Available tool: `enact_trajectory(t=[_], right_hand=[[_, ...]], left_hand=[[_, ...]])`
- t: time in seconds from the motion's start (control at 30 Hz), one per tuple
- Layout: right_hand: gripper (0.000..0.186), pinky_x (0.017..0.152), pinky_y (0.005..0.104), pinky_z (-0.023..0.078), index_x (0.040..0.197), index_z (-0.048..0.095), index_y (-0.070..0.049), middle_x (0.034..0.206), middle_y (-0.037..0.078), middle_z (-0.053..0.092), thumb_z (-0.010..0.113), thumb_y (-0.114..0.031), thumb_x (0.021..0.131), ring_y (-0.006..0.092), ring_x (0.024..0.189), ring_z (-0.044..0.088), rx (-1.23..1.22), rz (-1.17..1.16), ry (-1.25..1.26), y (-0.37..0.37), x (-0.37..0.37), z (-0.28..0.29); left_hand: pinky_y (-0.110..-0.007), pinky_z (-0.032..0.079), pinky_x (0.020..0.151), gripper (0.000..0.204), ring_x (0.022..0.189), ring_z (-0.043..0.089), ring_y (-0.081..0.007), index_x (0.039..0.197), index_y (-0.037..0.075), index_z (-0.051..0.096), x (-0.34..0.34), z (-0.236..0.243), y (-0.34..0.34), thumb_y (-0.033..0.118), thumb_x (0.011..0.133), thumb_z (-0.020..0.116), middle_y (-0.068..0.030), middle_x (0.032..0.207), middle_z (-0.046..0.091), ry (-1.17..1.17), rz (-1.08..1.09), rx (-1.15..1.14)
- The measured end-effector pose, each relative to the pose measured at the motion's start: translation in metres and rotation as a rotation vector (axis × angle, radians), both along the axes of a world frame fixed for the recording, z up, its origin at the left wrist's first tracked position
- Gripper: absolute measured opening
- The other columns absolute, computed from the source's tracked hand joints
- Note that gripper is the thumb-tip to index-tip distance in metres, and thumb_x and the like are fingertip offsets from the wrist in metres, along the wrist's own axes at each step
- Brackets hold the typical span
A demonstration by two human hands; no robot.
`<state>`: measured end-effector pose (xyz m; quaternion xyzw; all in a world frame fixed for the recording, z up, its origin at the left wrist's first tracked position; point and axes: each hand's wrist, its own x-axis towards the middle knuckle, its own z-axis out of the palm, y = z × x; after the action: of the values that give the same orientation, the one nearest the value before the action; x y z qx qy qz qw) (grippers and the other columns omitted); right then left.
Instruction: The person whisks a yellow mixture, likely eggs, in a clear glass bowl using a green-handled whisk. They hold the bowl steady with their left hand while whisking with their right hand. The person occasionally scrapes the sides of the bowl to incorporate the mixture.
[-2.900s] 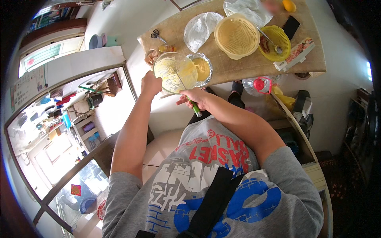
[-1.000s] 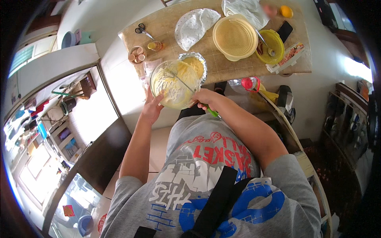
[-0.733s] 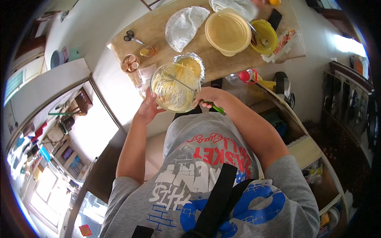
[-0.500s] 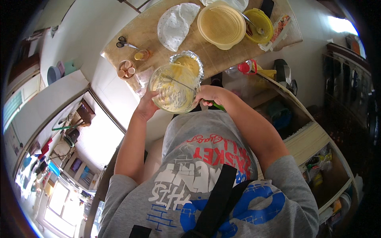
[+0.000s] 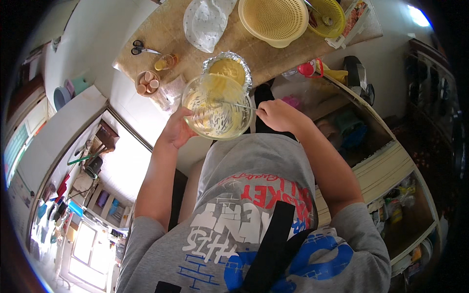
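Note:
A clear glass bowl point(image 5: 225, 131), smeared inside with pale yellow batter, tilts over the near edge of a round foil-lined pan point(image 5: 247, 72). My left hand point(image 5: 178, 128) grips the bowl at its left side, thumb near the rim. Yellow batter point(image 5: 228, 68) lies in the pan. A wire whisk point(image 5: 241, 105) reaches into the bowl, its wires against the coated inside. My right hand point(image 5: 279, 115) is closed round the whisk's handle, just right of the bowl; most of the handle is hidden in the fist.
Left on the table point(image 5: 273, 61) are scissors point(image 5: 142, 48), a small amber bottle point(image 5: 166, 61) and a cup of eggshells point(image 5: 147, 83). Behind the pan sit a white spotted cloth cover point(image 5: 207, 24), a cream colander point(image 5: 273, 19) and a yellow basket point(image 5: 332, 22). Open shelves point(image 5: 376, 171) stand right.
The whisk has swung from slanting down-right to nearly level, and my right hand has shifted right, away from the bowl's rim. My left hand still holds the bowl tilted. The whole view has shifted slightly.

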<state>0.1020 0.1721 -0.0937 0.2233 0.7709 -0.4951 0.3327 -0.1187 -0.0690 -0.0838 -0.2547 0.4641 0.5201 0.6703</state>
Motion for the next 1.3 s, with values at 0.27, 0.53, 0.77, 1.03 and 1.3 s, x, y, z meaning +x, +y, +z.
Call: enact_trajectory(t=[0.27, 0.53, 0.77, 1.03, 1.3], right_hand=[[0.026, 0.075, 0.052, 0.055, 0.088, 0.067, -0.001, 0.084, 0.023, 0.07, 0.056, -0.024, 0.094, 0.0412, 0.083, 0.069, 0.222, 0.051, 0.063, -0.007, -0.002, 0.002], [0.022, 0.068, 0.0506, 0.055, 0.088, 0.065, -0.004, 0.079, 0.019, 0.069, 0.058, -0.024, 0.092, 0.0394, 0.078, 0.069, 0.366, -0.1, 0.215, -0.012, 0.017, 0.014], [0.022, 0.067, 0.0514, 0.055, 0.082, 0.066, -0.005, 0.075, 0.019, 0.068, 0.06, -0.025, 0.09, 0.0406, 0.073, 0.068, 0.279, -0.014, 0.183, -0.012, 0.024, 0.001], [0.022, 0.067, 0.051, 0.055, 0.078, 0.066, -0.004, 0.076, 0.019, 0.068, 0.058, -0.021, 0.09, 0.0403, 0.073, 0.068, 0.444, -0.197, 0.245, -0.011, 0.016, 0.002], [0.02, 0.067, 0.0501, 0.055, 0.078, 0.067, -0.006, 0.076, 0.018, 0.069, 0.059, -0.021, 0.088, 0.0387, 0.073, 0.069, 0.387, -0.03, 0.212, -0.016, 0.017, -0.001]], left_hand=[[-0.066, 0.051, 0.094, 0.07, 0.123, 0.058, -0.0392, 0.148, 0.005, 0.034, 0.004, 0.018, 0.026, 0.024, 0.084, 0.055, -0.0198, 0.14, 0.053, -0.053, -0.042, -0.138], [-0.067, 0.05, 0.095, 0.07, 0.123, 0.058, -0.0404, 0.148, 0.006, 0.036, 0.008, 0.012, 0.023, 0.028, 0.084, 0.055, -0.0204, 0.139, 0.053, -0.046, -0.035, -0.142], [-0.068, 0.047, 0.096, 0.07, 0.125, 0.056, -0.0418, 0.148, 0.008, 0.036, 0.011, 0.016, 0.029, 0.029, 0.084, 0.054, -0.0206, 0.142, 0.052, -0.055, -0.065, -0.149], [-0.07, 0.041, 0.101, 0.071, 0.129, 0.054, -0.0409, 0.149, 0.011, 0.037, 0.013, 0.018, 0.026, 0.033, 0.083, 0.053, -0.019, 0.144, 0.05, -0.037, -0.067, -0.179], [-0.068, 0.045, 0.099, 0.07, 0.126, 0.056, -0.0411, 0.148, 0.01, 0.037, 0.016, 0.022, 0.03, 0.03, 0.083, 0.052, -0.0198, 0.142, 0.053, -0.029, -0.094, -0.19]])
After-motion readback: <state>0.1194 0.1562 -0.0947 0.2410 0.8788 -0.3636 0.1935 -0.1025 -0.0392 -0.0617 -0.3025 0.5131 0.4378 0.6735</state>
